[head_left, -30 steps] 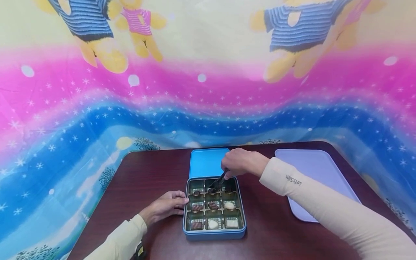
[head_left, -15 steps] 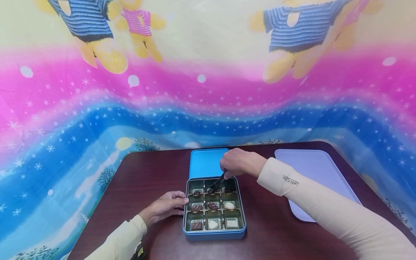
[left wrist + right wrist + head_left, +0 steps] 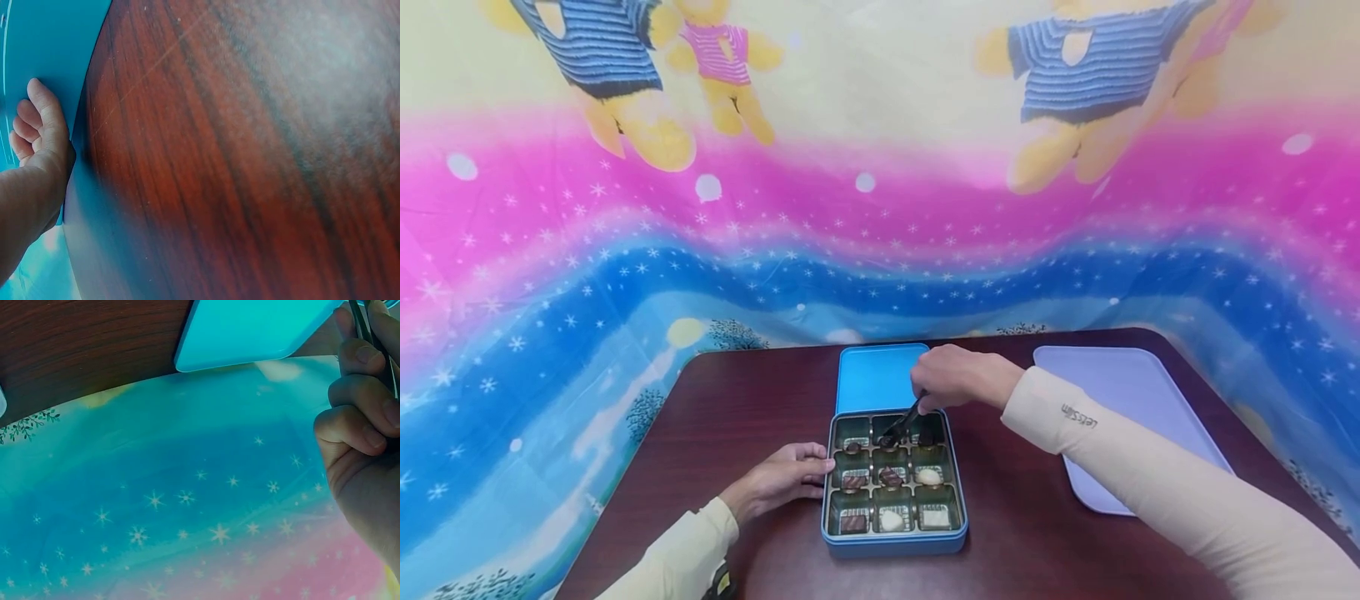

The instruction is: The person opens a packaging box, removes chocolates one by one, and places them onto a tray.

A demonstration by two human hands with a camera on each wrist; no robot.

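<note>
A blue tin (image 3: 895, 546) stands on the table, its gold nine-part insert holding several chocolates. My left hand (image 3: 786, 477) rests against the tin's left side, with the thumb at the rim; in the left wrist view its fingers lie loosely along the blue wall. Over the tin's far edge, my right hand (image 3: 953, 377) grips black tongs (image 3: 902, 423) that slant down into the far middle compartment. The tips overlap a dark chocolate there, and I cannot tell if they hold it. Striped dark chocolates (image 3: 891, 476) and a white heart-shaped chocolate (image 3: 892, 521) lie in nearer compartments.
The light-blue lid (image 3: 880, 375) lies just behind the tin. A lilac tray (image 3: 1101, 492) lies at the right, partly covered by the right sleeve. A printed cloth (image 3: 865, 283) hangs around the dark wooden table (image 3: 760, 379).
My right hand has shifted slightly, and the black tips of the tongs now show more plainly in the far middle compartment. The left hand keeps its place at the tin.
</note>
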